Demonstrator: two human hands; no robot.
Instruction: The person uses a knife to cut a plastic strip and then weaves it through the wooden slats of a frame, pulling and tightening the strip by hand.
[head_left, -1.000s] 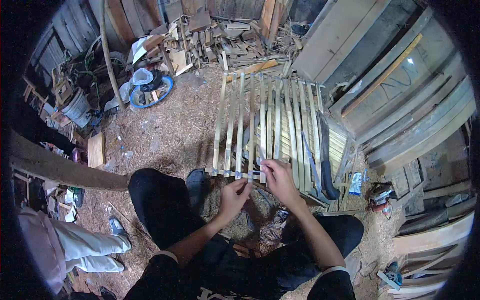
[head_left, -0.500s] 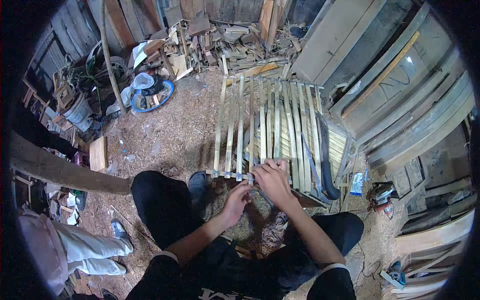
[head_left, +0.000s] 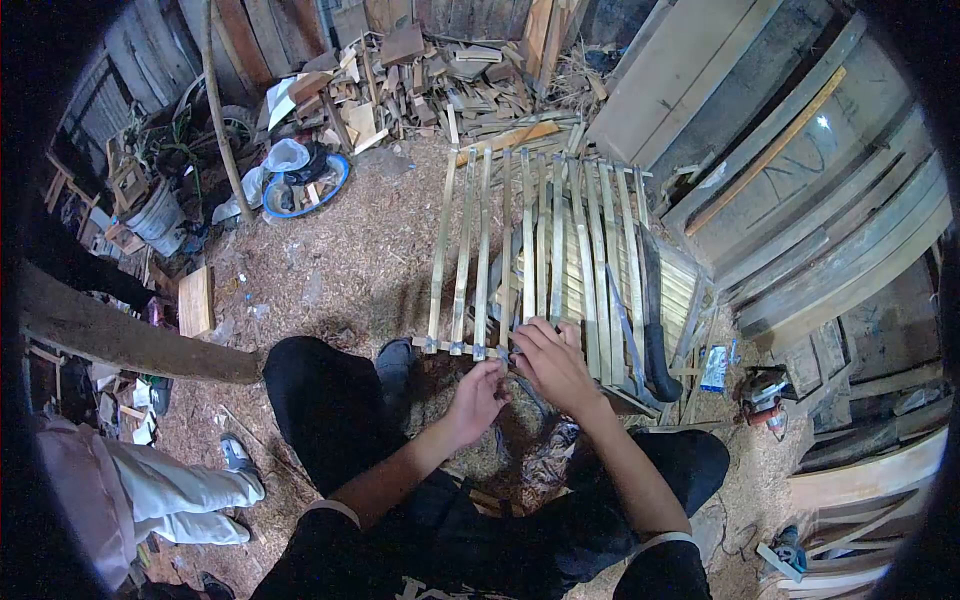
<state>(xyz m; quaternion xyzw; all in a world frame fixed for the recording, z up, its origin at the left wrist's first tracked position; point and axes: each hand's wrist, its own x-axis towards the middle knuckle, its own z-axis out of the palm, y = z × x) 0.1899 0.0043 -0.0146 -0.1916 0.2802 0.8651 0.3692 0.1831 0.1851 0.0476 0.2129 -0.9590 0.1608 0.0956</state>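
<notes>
Slatted frame [head_left: 484,250] — long, pale strips joined by a crosspiece [head_left: 430,345] at the near end — lying in front of the seated person. The right hand [head_left: 552,362], fingers curled, rests over the crosspiece; the left hand [head_left: 477,398], fingers bent narrow, meets its near edge. Whether either pinches something small cannot be told. Right of the slats, a dark curved tube [head_left: 652,340]; beyond, a scrap-wood pile [head_left: 430,90] — left of it, a blue-rimmed basin [head_left: 306,190].
</notes>
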